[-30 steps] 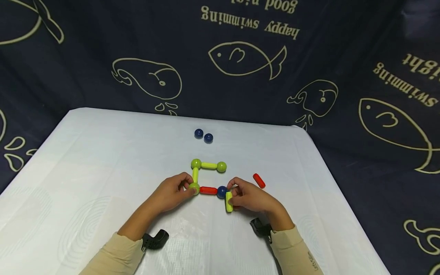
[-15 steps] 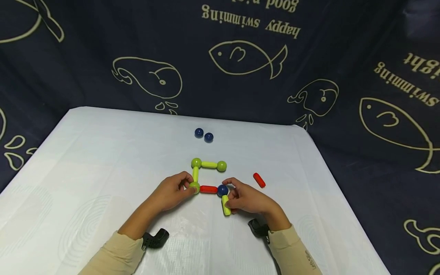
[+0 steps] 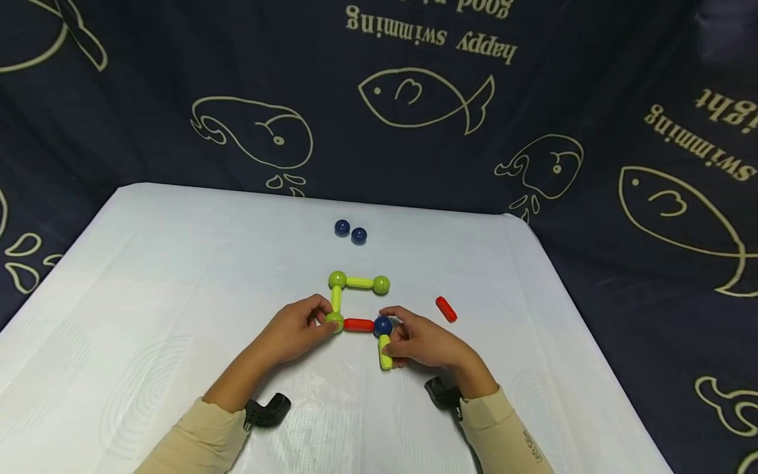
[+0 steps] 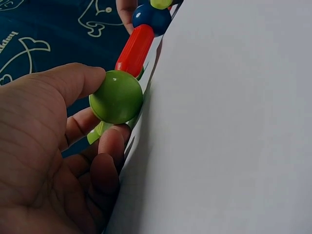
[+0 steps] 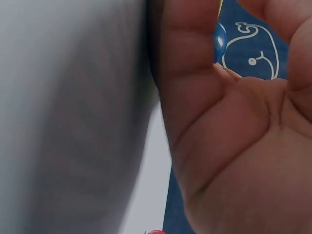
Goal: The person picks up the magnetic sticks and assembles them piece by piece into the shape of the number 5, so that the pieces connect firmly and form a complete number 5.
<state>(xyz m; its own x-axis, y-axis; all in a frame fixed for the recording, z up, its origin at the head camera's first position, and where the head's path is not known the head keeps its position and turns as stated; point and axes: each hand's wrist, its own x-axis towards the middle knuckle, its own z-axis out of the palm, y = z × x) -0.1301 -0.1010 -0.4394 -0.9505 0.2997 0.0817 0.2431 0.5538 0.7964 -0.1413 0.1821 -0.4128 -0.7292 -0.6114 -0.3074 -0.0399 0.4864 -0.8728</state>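
The left hand (image 3: 298,334) pinches a near green ball (image 4: 116,97) between thumb and fingers, low over the white worktop (image 3: 177,283). The right hand (image 3: 429,340) holds a short yellow-green rod (image 3: 385,357) between its thumb and fingers, the rod's far end against a blue ball (image 3: 383,326) and its other end pointing toward the person. A red rod (image 3: 358,325) joins that ball to the pinched green one. From the pinched ball a second yellow-green rod (image 3: 336,299) runs away from the person to a corner green ball (image 3: 337,280), where a third yellow-green rod (image 3: 359,282) leads right to an end green ball (image 3: 381,284). Beyond the right hand's fingers lies a loose red rod (image 3: 446,309), slanted and apart from the joined pieces. Farther back, two blue balls (image 3: 358,236) sit close together near the worktop's far edge, before a dark cloth (image 3: 414,168) printed with fish and whales.
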